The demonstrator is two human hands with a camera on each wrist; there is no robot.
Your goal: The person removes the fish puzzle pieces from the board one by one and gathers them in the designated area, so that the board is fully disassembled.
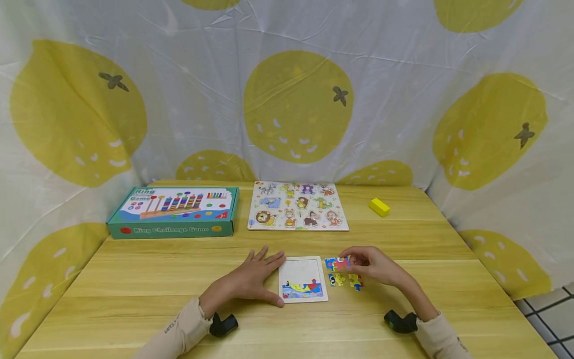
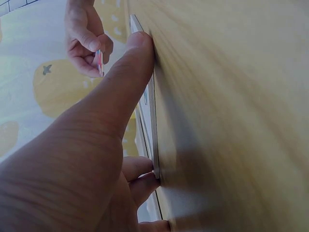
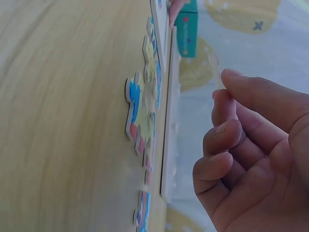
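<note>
A small white-framed jigsaw tray [image 1: 301, 269] lies on the table, its lower part filled with fitted, coloured pieces. My left hand [image 1: 251, 280] rests at the tray's left side, fingers spread and thumb at its lower left corner. To the right of the tray my right hand [image 1: 375, 266] pinches a small jigsaw piece [image 3: 215, 68] between thumb and index finger, lifted off the table. That piece is seen nearly edge-on and blurred in the right wrist view. Several loose jigsaw pieces [image 3: 140, 108], yellow, blue and red, lie on the table below the right hand.
Behind the tray lies an animal puzzle board [image 1: 298, 207]. A green Ring Challenge Game box [image 1: 172, 230] stands at the back left, and a yellow block [image 1: 379, 207] at the back right. A lemon-patterned curtain [image 1: 385, 114] hangs around the wooden table [image 1: 251, 329].
</note>
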